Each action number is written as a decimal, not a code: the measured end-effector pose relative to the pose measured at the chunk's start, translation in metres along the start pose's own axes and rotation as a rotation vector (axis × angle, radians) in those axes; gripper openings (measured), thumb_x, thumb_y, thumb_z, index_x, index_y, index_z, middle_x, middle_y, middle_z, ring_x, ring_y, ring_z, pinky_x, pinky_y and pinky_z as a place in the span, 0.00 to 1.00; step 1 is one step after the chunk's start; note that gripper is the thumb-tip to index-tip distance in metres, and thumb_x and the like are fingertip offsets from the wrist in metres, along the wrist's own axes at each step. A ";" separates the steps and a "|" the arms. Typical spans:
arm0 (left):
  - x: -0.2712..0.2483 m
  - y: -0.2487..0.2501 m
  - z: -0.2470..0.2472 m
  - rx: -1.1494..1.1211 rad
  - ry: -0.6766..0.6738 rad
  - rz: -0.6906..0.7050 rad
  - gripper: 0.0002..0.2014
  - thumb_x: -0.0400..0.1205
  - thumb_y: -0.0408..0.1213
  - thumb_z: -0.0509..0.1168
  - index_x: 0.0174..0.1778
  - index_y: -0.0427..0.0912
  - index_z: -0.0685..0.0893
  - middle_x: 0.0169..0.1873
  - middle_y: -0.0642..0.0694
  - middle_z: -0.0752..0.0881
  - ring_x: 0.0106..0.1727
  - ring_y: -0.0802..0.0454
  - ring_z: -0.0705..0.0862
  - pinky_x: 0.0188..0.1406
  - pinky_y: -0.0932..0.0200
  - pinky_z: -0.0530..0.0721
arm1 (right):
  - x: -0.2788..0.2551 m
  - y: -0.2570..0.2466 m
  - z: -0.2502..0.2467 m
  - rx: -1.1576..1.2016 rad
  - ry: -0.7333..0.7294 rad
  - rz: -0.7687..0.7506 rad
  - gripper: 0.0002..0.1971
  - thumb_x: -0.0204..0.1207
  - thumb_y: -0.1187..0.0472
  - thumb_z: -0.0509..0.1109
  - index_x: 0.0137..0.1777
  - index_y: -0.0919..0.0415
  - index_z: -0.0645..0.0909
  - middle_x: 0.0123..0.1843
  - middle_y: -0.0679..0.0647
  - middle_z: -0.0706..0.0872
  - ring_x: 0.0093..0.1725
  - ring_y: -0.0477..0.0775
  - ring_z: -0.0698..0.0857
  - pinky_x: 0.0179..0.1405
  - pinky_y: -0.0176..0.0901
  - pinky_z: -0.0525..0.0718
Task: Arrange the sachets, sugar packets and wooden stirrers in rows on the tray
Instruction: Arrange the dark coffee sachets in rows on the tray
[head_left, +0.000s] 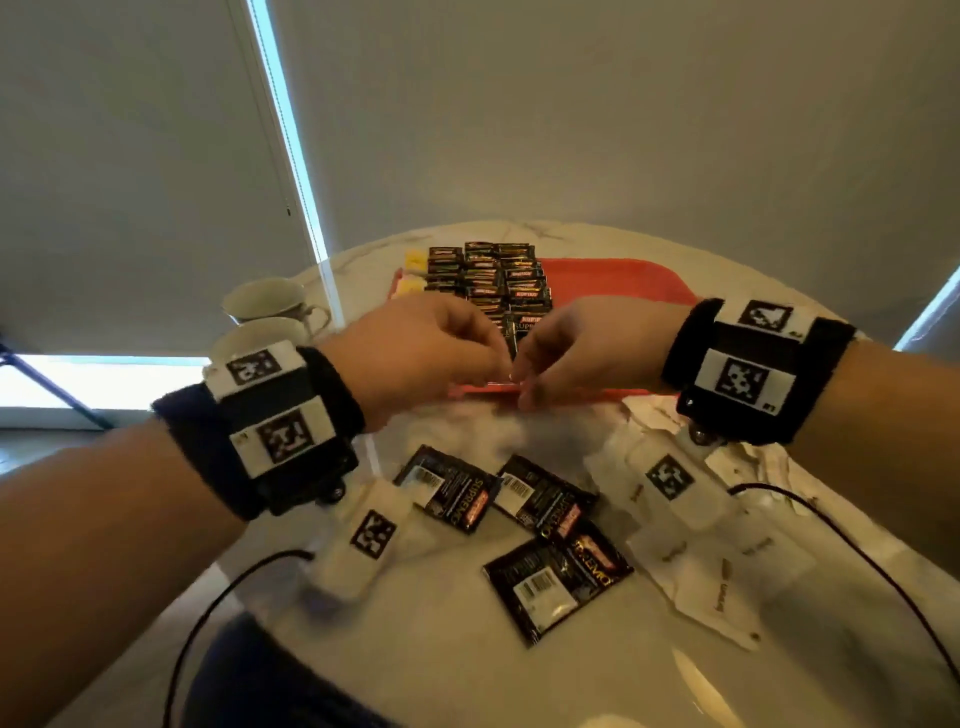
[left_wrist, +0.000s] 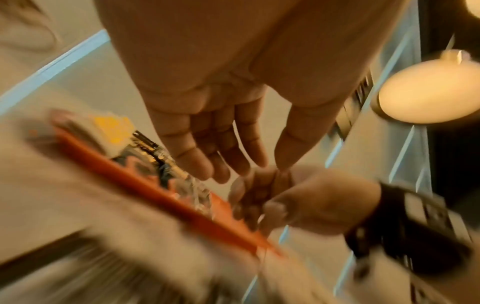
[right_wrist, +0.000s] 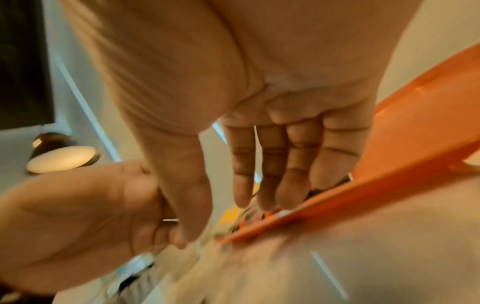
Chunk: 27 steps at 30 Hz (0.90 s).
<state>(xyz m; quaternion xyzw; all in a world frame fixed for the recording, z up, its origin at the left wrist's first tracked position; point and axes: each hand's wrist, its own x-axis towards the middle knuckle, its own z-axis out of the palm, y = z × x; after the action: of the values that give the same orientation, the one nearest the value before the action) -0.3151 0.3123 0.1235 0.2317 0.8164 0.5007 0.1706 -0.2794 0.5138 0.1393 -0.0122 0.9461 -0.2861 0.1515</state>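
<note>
The job looks roughly halfway done. On the red tray (head_left: 618, 275) the dark sachets (head_left: 485, 275) already stand in about 3 tidy rows at the far left part, with a few yellow packets (head_left: 413, 270) lined up just beside them at the left edge; the right part of the tray is bare.

Still to place, by my reading: 3 loose dark sachets (head_left: 540, 514) lying face down on the table (head_left: 467, 675) near the person, and a scatter of white paper packets (head_left: 727, 587) (sugar or wrapped stirrers, I cannot tell which) to their right. No bare wooden stirrers are clearly visible.

Both hands meet above the tray's near rim. The left hand (head_left: 415, 348) and right hand (head_left: 587, 348) have their fingertips drawn together around something small and thin; the wrist views are blurred, so I cannot tell what the item is or which hand's grip truly holds it. In the left wrist view the left hand's fingers (left_wrist: 207, 148) look fairly straight, while the right hand's fingers seem curled.

Next probably comes setting this piece down in line, then the remaining sachets and white packets.
</note>
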 end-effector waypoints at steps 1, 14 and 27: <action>-0.012 -0.002 -0.001 0.116 -0.060 -0.020 0.06 0.78 0.38 0.79 0.48 0.51 0.92 0.45 0.52 0.93 0.49 0.54 0.91 0.58 0.48 0.90 | -0.007 -0.006 0.004 -0.072 -0.051 -0.015 0.15 0.67 0.44 0.85 0.52 0.42 0.90 0.50 0.44 0.92 0.51 0.47 0.89 0.55 0.49 0.88; -0.071 -0.015 0.022 0.951 -0.201 -0.057 0.25 0.75 0.53 0.80 0.67 0.62 0.81 0.58 0.60 0.85 0.56 0.59 0.84 0.60 0.54 0.88 | -0.060 -0.021 0.056 -0.684 -0.254 -0.048 0.50 0.56 0.37 0.88 0.79 0.39 0.68 0.67 0.45 0.77 0.63 0.52 0.80 0.62 0.54 0.86; -0.063 -0.020 0.002 0.900 -0.067 -0.269 0.15 0.78 0.55 0.74 0.44 0.50 0.79 0.44 0.48 0.87 0.42 0.53 0.82 0.38 0.58 0.81 | -0.026 -0.031 0.049 -0.601 -0.215 -0.070 0.27 0.69 0.43 0.84 0.65 0.45 0.80 0.58 0.46 0.85 0.51 0.48 0.83 0.45 0.42 0.85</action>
<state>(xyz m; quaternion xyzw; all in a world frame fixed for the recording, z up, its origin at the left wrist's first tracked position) -0.2659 0.2714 0.1074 0.1907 0.9692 0.0624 0.1427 -0.2421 0.4643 0.1246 -0.1194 0.9657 0.0042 0.2304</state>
